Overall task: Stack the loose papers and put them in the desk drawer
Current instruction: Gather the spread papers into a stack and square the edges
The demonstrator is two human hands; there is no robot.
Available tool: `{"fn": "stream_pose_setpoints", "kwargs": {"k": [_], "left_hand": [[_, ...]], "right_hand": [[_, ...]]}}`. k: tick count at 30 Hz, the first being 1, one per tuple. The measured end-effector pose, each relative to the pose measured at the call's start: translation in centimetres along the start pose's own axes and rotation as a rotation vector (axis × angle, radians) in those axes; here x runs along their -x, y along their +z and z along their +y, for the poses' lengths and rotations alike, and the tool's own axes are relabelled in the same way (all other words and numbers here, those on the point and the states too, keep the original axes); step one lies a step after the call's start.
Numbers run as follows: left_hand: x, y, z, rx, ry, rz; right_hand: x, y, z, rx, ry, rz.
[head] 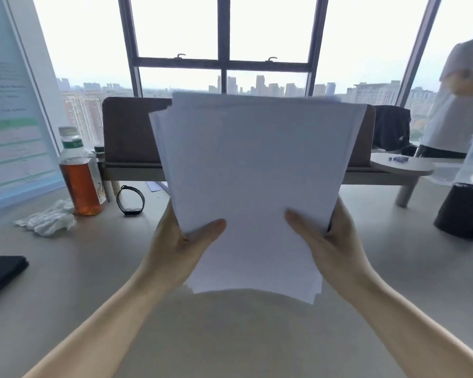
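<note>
- A dark flat object (3, 271) is being seen lying at the far left edge of the desk (66, 282), partly cut off by the frame.
- A printed board (14, 105) is being leaned upright at the desk's back left corner.
- A crumpled white plastic wrapper (48, 221) is being left just in front of a bottle of amber drink (79, 175), which is being stood upright.
- A black wristband (130, 200) is being rested on its edge just right of the bottle.
- The left hand (180, 241) is being clamped on the left edge of the stack of papers (254, 186), with the thumb pressed across the front sheet and the fingers hidden behind.
- The stack of papers is being held up above the desk, between both hands, tilted back toward the window (224, 45); its sheets are being shown unevenly fanned at the top and bottom edges.
- The right hand (331, 241) is being closed on the stack's right edge in the same way, thumb in front.
- A brown desk divider (129, 132) is being largely covered by the papers.
- A black wrapped object (462, 211) is being stood at the desk's right.
- Another person's white sleeve (464, 66) is being caught at the far right.
</note>
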State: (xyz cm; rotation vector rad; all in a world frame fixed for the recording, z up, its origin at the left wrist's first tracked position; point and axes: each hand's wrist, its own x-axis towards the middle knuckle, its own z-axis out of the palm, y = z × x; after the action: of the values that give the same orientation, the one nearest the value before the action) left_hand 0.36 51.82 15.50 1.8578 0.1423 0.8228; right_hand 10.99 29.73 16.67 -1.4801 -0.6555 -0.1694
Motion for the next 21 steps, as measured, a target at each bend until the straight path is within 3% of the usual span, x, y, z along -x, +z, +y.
{"fn": "stream_pose_setpoints", "kwargs": {"k": [6,11,16,21], "left_hand": [[-0.1,0.8,1.5,0.148,-0.043,0.156],[-0.7,0.8,3.2,0.108,-0.04,0.265],[-0.7,0.7,2.9,0.234,-0.106,0.097],[-0.8,0.7,3.6,0.101,-0.059,0.09]], "right_hand": [[0.8,0.7,-1.3,-0.018,-0.036,0.046],[0.1,0.5,-2.5,-0.053,-0.026,0.074],[0.0,0.0,-2.4,-0.12,0.04,0.006],[0.5,0.2,-1.6,-0.123,0.074,0.048]]}}
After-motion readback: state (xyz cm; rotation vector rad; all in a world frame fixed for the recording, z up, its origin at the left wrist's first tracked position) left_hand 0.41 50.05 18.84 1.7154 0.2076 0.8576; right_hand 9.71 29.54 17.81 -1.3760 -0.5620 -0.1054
